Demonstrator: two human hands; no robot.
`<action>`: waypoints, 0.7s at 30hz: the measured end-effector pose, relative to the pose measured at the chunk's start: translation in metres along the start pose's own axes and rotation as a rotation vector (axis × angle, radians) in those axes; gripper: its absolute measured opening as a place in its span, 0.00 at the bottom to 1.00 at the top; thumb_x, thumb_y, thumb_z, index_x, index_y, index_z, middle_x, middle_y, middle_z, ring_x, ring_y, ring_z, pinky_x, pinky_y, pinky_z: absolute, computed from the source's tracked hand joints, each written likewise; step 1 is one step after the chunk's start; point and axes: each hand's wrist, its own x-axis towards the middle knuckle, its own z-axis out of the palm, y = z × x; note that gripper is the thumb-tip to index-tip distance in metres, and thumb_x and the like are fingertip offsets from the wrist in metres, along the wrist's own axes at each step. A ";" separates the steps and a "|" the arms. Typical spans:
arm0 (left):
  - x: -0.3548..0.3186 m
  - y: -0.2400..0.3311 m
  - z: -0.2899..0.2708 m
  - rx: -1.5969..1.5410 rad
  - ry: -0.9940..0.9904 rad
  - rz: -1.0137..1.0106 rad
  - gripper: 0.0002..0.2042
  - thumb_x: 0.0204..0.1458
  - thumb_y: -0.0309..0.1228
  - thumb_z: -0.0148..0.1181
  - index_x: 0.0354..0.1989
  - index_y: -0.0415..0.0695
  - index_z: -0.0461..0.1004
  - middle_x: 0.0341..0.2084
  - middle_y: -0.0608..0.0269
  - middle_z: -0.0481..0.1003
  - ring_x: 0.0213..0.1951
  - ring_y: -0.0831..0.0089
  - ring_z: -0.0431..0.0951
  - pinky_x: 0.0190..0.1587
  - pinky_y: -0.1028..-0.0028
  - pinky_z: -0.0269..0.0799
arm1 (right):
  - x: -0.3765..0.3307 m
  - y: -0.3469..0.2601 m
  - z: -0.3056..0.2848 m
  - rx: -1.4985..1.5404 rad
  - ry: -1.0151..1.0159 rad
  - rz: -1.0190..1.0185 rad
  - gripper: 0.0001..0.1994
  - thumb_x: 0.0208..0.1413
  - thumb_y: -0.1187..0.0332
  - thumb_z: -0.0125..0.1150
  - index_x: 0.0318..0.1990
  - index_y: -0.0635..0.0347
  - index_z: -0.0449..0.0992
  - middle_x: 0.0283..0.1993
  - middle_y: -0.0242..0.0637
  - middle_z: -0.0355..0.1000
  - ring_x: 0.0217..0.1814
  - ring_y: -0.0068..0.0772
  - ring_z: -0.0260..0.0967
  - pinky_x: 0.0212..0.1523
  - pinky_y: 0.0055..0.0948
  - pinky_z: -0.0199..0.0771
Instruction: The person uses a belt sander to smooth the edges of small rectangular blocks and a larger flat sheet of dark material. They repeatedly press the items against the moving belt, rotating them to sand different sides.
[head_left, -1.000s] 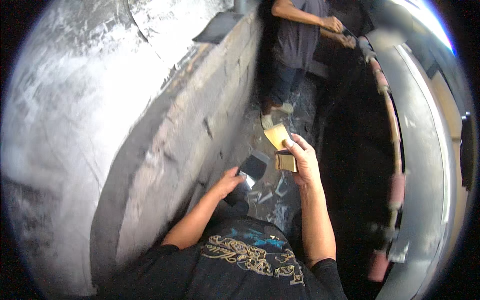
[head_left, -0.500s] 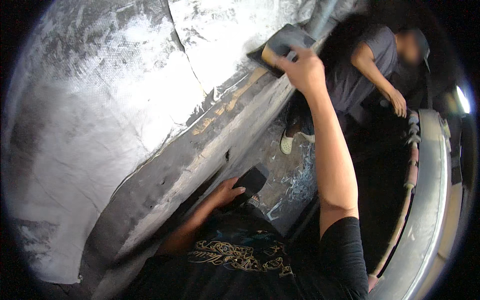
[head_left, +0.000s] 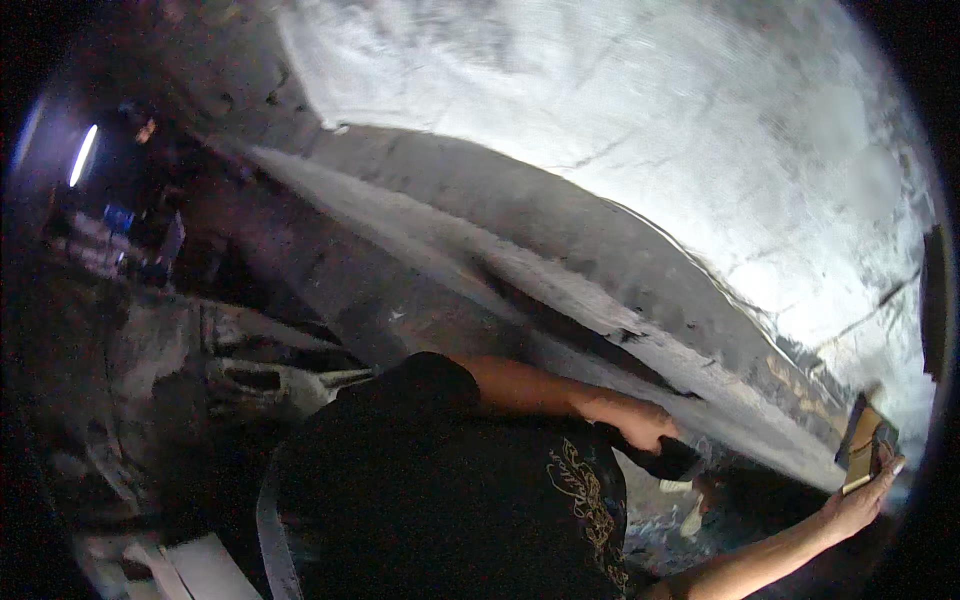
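Grey wall beside right hand

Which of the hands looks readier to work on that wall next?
Probably the right hand: it holds a wooden float up by the wall. The left hand grips a dark tool lower down.

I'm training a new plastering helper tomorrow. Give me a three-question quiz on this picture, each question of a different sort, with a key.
1. True or false: the left hand holds a dark tool near the wall's base.
2. What does the right hand hold? A) a bucket B) a flat tool with a tan wooden part C) nothing
3. Fill in: the pale, rough wall fills the ____ part of the picture.

Key: 1 true; 2 B; 3 upper.
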 end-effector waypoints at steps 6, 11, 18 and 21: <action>-0.058 0.011 -0.019 -0.015 0.078 -0.011 0.15 0.48 0.32 0.61 0.44 0.38 0.75 0.37 0.47 0.79 0.42 0.53 0.79 0.45 0.57 0.73 | -0.047 -0.003 0.071 -0.301 -0.432 -0.395 0.24 0.67 0.55 0.53 0.57 0.70 0.71 0.55 0.50 0.70 0.58 0.41 0.66 0.61 0.35 0.62; -0.055 0.007 -0.018 -0.208 -0.042 -0.187 0.17 0.52 0.37 0.60 0.47 0.41 0.76 0.38 0.45 0.79 0.40 0.54 0.80 0.43 0.56 0.72 | -0.074 -0.023 0.044 -0.524 -0.526 -0.456 0.30 0.59 0.60 0.63 0.64 0.68 0.64 0.67 0.55 0.62 0.71 0.49 0.57 0.71 0.43 0.54; -0.048 0.010 -0.028 -0.132 -0.130 -0.184 0.15 0.59 0.34 0.60 0.49 0.38 0.74 0.37 0.58 0.80 0.38 0.73 0.75 0.45 0.68 0.71 | -0.062 -0.056 -0.011 0.159 -0.302 -0.038 0.22 0.55 0.57 0.62 0.54 0.61 0.75 0.46 0.39 0.76 0.48 0.33 0.75 0.47 0.33 0.77; -0.033 0.016 -0.035 -0.223 -0.121 -0.016 0.15 0.58 0.36 0.60 0.46 0.38 0.73 0.34 0.45 0.77 0.37 0.59 0.78 0.42 0.63 0.71 | -0.047 -0.062 -0.040 0.695 -0.354 0.302 0.20 0.58 0.59 0.57 0.52 0.66 0.73 0.48 0.45 0.72 0.45 0.40 0.76 0.36 0.39 0.83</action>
